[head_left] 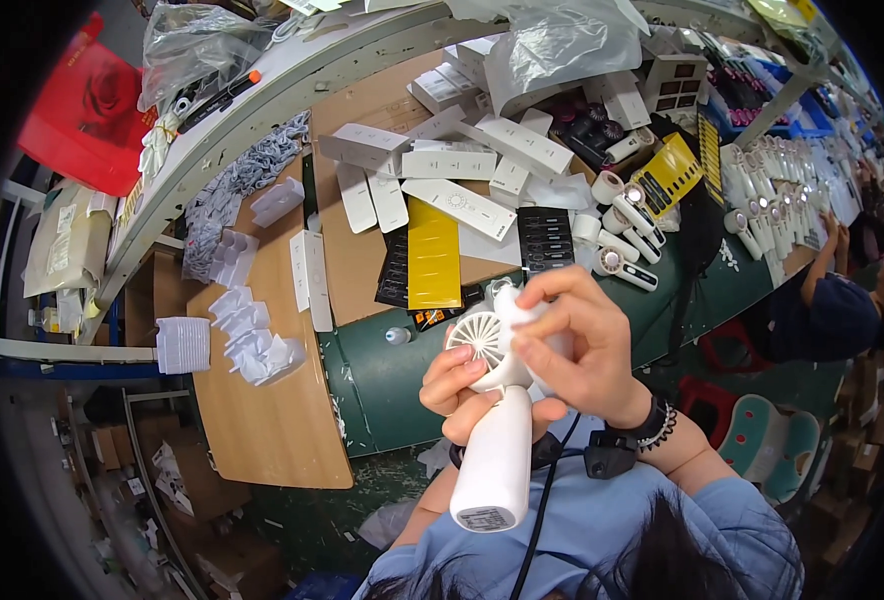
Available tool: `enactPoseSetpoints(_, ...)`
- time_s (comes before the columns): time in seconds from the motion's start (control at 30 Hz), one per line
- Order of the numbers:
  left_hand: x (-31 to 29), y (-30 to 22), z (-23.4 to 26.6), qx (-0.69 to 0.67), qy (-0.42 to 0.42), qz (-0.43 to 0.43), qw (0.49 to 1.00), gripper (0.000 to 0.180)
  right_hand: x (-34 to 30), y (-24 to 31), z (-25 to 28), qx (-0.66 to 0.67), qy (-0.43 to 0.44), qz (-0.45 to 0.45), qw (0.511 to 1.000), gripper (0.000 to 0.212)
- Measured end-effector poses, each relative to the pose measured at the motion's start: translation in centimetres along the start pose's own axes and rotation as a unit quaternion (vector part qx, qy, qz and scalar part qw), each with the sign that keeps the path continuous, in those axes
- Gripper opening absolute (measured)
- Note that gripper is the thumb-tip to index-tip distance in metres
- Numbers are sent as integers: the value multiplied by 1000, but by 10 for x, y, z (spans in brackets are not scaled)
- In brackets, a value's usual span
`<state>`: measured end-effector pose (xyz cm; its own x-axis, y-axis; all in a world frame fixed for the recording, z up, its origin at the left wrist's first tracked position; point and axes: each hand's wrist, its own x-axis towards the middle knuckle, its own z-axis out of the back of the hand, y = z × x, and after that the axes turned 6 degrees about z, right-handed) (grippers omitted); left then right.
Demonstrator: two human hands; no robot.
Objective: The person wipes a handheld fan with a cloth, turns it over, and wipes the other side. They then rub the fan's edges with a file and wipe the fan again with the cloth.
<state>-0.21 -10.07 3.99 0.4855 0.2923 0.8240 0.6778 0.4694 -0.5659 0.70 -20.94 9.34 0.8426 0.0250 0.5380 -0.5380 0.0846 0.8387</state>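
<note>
My left hand [450, 392] is wrapped around the neck of a white handheld fan [492, 455]. Its round spoked grille faces up and its handle points toward my body, with a small grey label on the base. My right hand [590, 345] pinches a crumpled white piece, like a wipe or cloth [508, 312], against the side of the fan's head. The fingers partly hide this piece, so its exact kind is unclear. Just left of the grille, a small clear bottle [398, 336] stands on the green tabletop [372, 385].
Beyond my hands lie yellow [434, 262] and black sticker sheets [546, 240], with white boxes [457, 205] heaped behind. More white fans [626, 270] are piled to the right. At left, folded white paper inserts [252, 340] rest on a wooden board [262, 430]. A person [832, 300] sits far right.
</note>
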Motion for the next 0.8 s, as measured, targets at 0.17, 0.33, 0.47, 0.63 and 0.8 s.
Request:
enactPoseSetpoints(0.17, 4, 0, -4, -13, 13, 16, 1000, 58, -3, -7, 0, -5, 5, 8, 1000, 5)
enactPoseSetpoints(0.33, 1, 0, 2, -23, -8, -2, 1000, 57, -4, -6, -1, 34, -33, -29, 998, 5)
enactPoseSetpoints(0.47, 2, 2, 12, -25, 26, -60, 998, 56, -2, 10, 3, -34, 19, 33, 999, 5)
enactPoseSetpoints(0.63, -1, 1, 13, -24, 38, -10, 999, 58, -3, 14, -2, -36, 48, 74, 995, 5)
enactPoseSetpoints(0.8, -1, 0, 16, -30, 48, 8, 998, 59, -4, -3, -5, 36, -15, -11, 999, 4)
